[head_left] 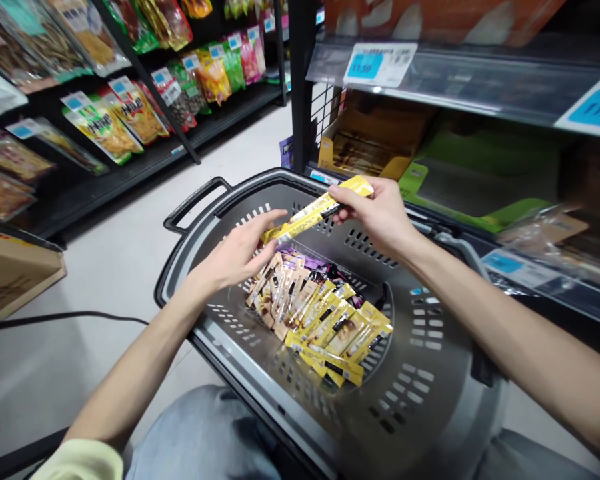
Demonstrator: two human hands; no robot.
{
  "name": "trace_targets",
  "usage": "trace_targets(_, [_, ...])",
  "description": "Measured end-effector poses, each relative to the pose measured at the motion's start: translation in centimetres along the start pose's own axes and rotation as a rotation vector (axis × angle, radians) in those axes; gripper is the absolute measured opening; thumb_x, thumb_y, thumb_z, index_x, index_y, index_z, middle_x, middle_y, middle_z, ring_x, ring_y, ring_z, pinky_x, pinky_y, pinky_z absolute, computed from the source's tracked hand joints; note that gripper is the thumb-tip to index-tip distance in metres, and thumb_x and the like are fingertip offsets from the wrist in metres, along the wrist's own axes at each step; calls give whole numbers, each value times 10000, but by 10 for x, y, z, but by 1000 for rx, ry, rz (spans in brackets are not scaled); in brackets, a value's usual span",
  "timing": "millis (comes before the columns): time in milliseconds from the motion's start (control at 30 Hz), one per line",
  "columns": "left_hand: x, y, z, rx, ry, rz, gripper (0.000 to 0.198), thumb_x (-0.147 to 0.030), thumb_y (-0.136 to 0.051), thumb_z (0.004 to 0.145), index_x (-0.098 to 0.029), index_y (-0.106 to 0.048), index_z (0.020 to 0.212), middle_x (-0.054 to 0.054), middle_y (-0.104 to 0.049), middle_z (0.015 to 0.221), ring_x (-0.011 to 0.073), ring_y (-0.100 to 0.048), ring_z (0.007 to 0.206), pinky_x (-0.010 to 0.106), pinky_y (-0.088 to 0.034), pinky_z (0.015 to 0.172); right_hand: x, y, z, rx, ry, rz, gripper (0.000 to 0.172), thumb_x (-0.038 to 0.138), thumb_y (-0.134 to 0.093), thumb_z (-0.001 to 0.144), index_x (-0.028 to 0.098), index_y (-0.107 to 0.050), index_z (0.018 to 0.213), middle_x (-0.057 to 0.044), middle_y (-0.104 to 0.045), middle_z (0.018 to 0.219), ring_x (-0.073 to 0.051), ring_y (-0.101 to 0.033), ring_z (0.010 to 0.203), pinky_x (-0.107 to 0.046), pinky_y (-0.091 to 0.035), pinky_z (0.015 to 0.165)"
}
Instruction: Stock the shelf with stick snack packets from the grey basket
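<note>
My right hand (375, 213) pinches a few thin yellow snack packets (310, 215), stacked together, by their upper right end above the basket. At their lower left end, my left hand (240, 250) has its fingers and thumb around the edges. The grey shopping basket (445, 400) has slotted walls and a black rim. Inside, more yellow packets (330, 323) lie in a pile, with beige packets (287, 287) to their left. Purple packets (305, 259) show behind these, partly covered.
A shelf on the right holds a green display box (460, 200) and a yellow-brown one (375, 157) under a price-tag rail (445, 87). Bagged snacks (100, 127) fill the left shelves. A cardboard box (17, 273) stands on the floor, left. The basket's side handle (195, 200) sticks out.
</note>
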State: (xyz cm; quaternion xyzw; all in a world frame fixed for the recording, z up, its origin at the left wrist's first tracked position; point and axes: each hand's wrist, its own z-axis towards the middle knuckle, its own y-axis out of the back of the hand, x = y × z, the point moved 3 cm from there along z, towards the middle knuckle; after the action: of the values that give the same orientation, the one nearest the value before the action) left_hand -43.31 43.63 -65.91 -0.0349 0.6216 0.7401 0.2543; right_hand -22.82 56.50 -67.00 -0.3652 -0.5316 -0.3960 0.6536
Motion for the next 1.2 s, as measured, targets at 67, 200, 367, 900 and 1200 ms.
trace_targets(67, [-2, 1, 0, -5, -19, -10, 563, -436, -505, 989, -149, -416, 1465, 146, -606, 1382, 201, -668, 1033, 354, -546, 958, -1, 1, 0, -19, -41, 18, 205, 335, -796, 792, 185, -658, 815, -6, -664, 670, -99, -603, 509, -232, -541, 498])
trace_targets(200, [-4, 3, 1, -4, -8, 5, 491, -435, -461, 1016, -143, -471, 1411, 128, -665, 1292, 190, -676, 1012, 326, -541, 917, 2, -1, -1, 22, -102, 68, 322, 352, -788, 806, 198, -647, 1051, 7, -686, 689, -125, -668, 571, -243, -565, 538])
trace_targets(367, [-4, 5, 1, -10, 64, -14, 435, -375, -383, 1045, -147, -464, 1407, 78, -749, 1045, 143, -682, 774, 283, -530, 767, 5, 0, -1, 50, -117, 46, 341, 448, -822, 782, 152, -681, 873, -47, -736, 729, -99, -654, 571, -189, -523, 503])
trace_targets(900, [-1, 7, 2, -206, 44, -58, 369, -337, -445, 1036, -171, -656, 1289, -6, -738, 710, 84, -645, 553, 191, -504, 592, -2, 13, 0, -94, 37, -500, 424, 547, -677, 878, 147, -685, 734, 10, -526, 413, -108, -448, 374, -245, -361, 411])
trace_targets(1200, [5, 6, -1, -285, -111, 86, 357, -298, -426, 1033, -125, -690, 1201, 88, -797, 974, 142, -751, 746, 240, -606, 721, 17, -25, -30, 347, 817, -1023, 346, 375, -602, 977, 178, -634, 1259, -124, -693, 1228, -259, -629, 1078, -443, -564, 897])
